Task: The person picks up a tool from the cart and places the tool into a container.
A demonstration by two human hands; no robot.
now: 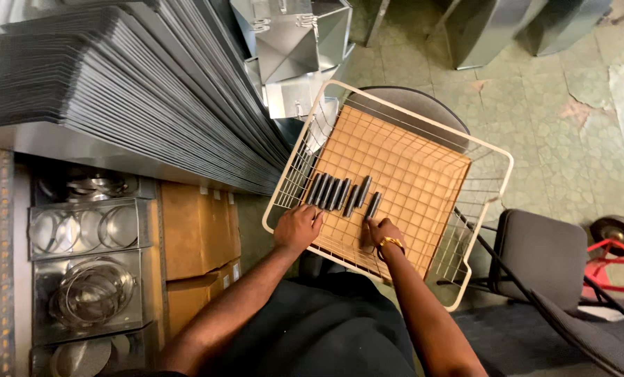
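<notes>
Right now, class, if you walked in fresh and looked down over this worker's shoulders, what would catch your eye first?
The white wire basket lined with brown cardboard sits at centre, and a row of short dark metal cylinders lies in it. The left hand rests at the row's near end, while the right hand, with a gold bracelet at the wrist, touches one cylinder. At upper left fans a large stack of grey sheet-metal panels.

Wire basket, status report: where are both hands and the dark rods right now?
Left hand on wire basket near rim. Right hand pinching one dark rod. Other rods side by side on cardboard liner. Nothing obstructing.
</notes>
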